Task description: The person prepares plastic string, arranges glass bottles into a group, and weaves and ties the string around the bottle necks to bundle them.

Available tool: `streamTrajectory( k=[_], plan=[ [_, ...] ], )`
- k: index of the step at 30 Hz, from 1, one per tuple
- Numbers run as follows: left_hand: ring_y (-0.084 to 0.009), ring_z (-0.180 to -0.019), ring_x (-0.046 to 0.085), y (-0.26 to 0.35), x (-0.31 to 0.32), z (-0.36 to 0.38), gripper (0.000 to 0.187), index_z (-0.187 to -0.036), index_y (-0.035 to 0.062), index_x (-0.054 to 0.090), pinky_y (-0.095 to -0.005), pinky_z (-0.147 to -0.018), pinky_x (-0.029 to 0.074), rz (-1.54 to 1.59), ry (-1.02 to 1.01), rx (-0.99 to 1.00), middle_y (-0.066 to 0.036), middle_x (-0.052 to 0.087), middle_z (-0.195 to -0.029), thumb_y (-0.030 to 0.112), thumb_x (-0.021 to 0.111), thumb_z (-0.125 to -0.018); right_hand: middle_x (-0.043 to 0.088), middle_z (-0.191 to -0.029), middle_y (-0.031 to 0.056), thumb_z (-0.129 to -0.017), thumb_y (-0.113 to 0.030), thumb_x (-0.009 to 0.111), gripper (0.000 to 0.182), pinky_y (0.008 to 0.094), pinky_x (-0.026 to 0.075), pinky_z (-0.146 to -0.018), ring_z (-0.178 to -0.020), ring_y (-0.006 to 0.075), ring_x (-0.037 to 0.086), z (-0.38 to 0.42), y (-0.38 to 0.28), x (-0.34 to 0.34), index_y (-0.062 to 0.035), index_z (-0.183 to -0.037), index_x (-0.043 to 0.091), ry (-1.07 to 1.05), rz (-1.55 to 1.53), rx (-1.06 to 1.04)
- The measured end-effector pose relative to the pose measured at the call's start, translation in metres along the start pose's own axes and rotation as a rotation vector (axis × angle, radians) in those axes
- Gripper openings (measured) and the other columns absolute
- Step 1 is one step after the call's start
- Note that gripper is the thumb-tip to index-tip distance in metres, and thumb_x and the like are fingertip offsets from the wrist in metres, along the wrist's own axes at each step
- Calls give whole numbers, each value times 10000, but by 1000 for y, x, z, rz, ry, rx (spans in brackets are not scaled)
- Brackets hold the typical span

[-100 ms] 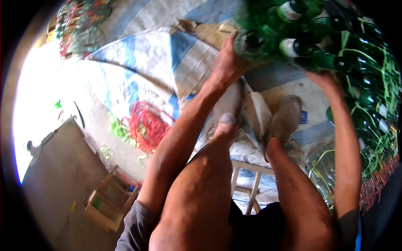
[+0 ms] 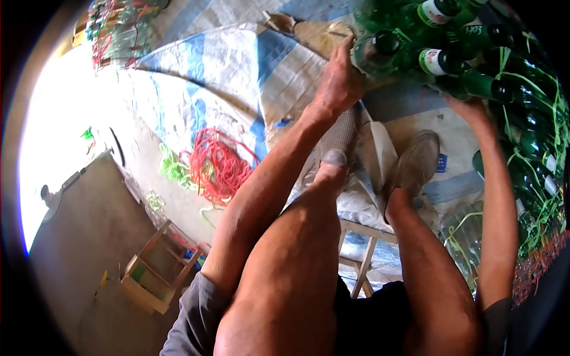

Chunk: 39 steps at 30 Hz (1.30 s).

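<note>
Several green glass bottles (image 2: 409,59) are clustered at the upper right, their dark mouths facing me and pale labels on some necks. My left hand (image 2: 341,80) presses against the left side of this cluster, thumb side up, with its fingertips partly hidden. On the lower right side, my right hand (image 2: 466,110) grips the cluster from beneath; most of its fingers are out of sight behind the bottles. Both arms reach forward past my bare knees. Whether a cord binds the held bottles cannot be made out.
More green bottles tied with light green twine (image 2: 534,136) are stacked along the right. A heap of red twine (image 2: 219,166) lies on the floor to the left. Blue-and-white sheeting (image 2: 202,83) covers the ground. A small wooden stool (image 2: 154,276) stands at lower left.
The view has shifted slightly, so the surroundings sit a little further right and higher. Both hands keep hold of the bottles, which appear slightly further right.
</note>
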<state>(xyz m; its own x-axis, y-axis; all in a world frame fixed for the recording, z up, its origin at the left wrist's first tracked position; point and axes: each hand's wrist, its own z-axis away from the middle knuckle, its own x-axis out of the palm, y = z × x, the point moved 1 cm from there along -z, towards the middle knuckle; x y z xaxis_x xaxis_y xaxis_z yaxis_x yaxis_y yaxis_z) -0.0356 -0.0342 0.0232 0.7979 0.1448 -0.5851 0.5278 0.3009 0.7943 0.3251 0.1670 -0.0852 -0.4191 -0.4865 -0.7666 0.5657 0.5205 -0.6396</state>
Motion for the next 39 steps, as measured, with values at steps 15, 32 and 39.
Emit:
streamTrajectory(
  k=[15,32,39],
  plan=[
    [-210,-821,701,-1,-55,158,433,-1282,-12,595,-325,-741,576,193,157,-116,-156,662,-1159,3,666,-856,699,-1066,183,-863,-67,693,532,383,575,-787,-897,285,730,107,-142,-13,-28,-1373,546,-135,-158,472],
    [-435,-1209,584,-134,-96,303,597,-1385,36,555,-470,-1023,502,-248,273,-560,-271,517,-1366,141,650,-805,705,-893,149,-896,-57,661,355,331,552,-705,-752,197,679,217,-202,-29,58,-1231,628,-298,-329,599],
    [-423,-1284,540,-140,-82,312,637,-1345,-58,571,-455,-1099,446,-230,253,-614,-296,562,-1336,168,738,-774,708,-881,153,-900,-70,661,384,339,548,-693,-742,186,664,196,-240,-43,69,-1255,619,-356,-249,628]
  ],
)
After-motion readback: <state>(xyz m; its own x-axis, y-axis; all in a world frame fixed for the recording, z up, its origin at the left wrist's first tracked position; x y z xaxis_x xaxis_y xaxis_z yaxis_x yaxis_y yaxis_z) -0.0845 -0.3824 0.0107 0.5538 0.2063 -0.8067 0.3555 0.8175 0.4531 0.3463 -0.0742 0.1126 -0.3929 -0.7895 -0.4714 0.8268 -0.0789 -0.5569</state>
